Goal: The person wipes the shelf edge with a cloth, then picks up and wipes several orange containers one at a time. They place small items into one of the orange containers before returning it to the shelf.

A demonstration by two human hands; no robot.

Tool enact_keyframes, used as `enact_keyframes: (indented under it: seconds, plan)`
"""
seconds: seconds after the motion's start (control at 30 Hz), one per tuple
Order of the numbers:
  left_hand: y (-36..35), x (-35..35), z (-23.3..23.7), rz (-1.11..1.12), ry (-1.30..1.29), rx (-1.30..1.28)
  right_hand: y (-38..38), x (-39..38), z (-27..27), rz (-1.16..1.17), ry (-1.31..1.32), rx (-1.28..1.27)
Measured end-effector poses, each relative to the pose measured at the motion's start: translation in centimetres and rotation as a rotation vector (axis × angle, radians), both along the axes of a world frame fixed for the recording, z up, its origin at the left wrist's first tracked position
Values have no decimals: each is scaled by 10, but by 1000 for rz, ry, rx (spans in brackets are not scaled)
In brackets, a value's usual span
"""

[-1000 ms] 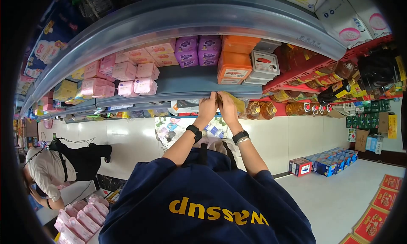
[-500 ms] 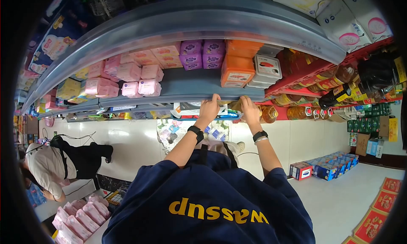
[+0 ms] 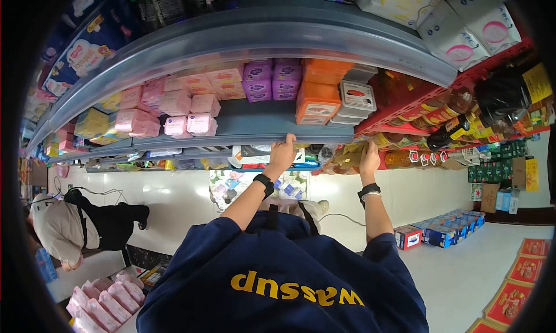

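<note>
My left hand (image 3: pixel 282 153) presses its fingers on the front edge of the grey shelf (image 3: pixel 249 137), pinching one end of a thin clear yellowish strip (image 3: pixel 346 157). My right hand (image 3: pixel 369 156) is out to the right at the shelf's end, closed on the strip's other end. The strip stretches between both hands along the shelf edge, in front of oil bottles (image 3: pixel 399 157). Each wrist carries a black watch. Orange boxes (image 3: pixel 315 98) and white-lidded boxes (image 3: pixel 354 95) stand on the shelf just above my hands.
Pink packs (image 3: pixel 185 110) and purple packs (image 3: pixel 272 78) fill the shelf. Red shelves with dark bottles (image 3: pixel 463 124) are at right. Another person (image 3: pixel 75 223) crouches at left near pink packs (image 3: pixel 101 304). Cartons (image 3: pixel 440 231) sit on the floor.
My hands were together at the shelf edge. The right hand has slid rightward along the edge, drawing the strip out, while the left hand stayed in place.
</note>
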State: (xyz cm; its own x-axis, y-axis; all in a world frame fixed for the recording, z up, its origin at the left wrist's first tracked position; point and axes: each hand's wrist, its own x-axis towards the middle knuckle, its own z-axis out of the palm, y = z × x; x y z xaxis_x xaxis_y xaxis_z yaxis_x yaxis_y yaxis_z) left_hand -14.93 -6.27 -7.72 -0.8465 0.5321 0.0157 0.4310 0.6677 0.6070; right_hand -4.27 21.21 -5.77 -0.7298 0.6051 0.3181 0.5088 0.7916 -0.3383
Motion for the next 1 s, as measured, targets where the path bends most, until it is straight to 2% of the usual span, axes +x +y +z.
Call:
enact_keyframes:
  seconds: [0.13, 0.2, 0.23, 0.27, 0.33, 0.4, 0.47, 0.53, 0.6, 0.63, 0.73, 0.8, 0.87, 0.9, 0.93, 0.97, 1.0]
  plan:
    - [6, 3, 8, 33, 8, -15, -10, 19, 14, 66, 141, 5]
    - [6, 4, 15, -2, -22, -72, -23, 24, 20, 26, 403, -84]
    - [4, 6, 23, -26, -115, -82, -37, 28, 34, -55, 447, -220]
    - [3, 7, 28, -51, -207, -94, -44, 30, 43, -62, 455, -216]
    - [4, 9, 25, -96, -219, -60, -59, 37, 61, -112, 620, -362]
    - [7, 14, 37, -209, -366, 233, -77, 43, 83, -134, 646, -400]
    - [13, 29, 74, -242, -404, 323, -96, 46, 101, -93, 847, -567]
    - [19, 43, 102, -268, -442, 417, -117, 51, 128, -98, 847, -635]
    - [23, 51, 116, -408, -459, 444, -129, 55, 141, -31, 857, -749]
    - [25, 54, 109, -438, -340, 528, -134, 57, 144, -11, 851, -759]
    - [20, 55, 123, -388, -440, 418, -143, 63, 150, 15, 851, -775]
    - [16, 58, 131, -329, -411, 446, -141, 65, 145, 19, 854, -812]
    - [16, 55, 126, -280, -656, 808, -138, 67, 141, 29, 858, -845]
    - [12, 58, 149, -260, -734, 910, -138, 68, 139, 101, 825, -874]
    - [9, 58, 158, -254, -731, 911, -139, 68, 139, 173, 789, -903]
    - [5, 58, 164, -284, -841, 898, -142, 68, 139, 277, 786, -1033]
    - [3, 58, 167, -315, -950, 885, -149, 68, 143, 279, 785, -1037]
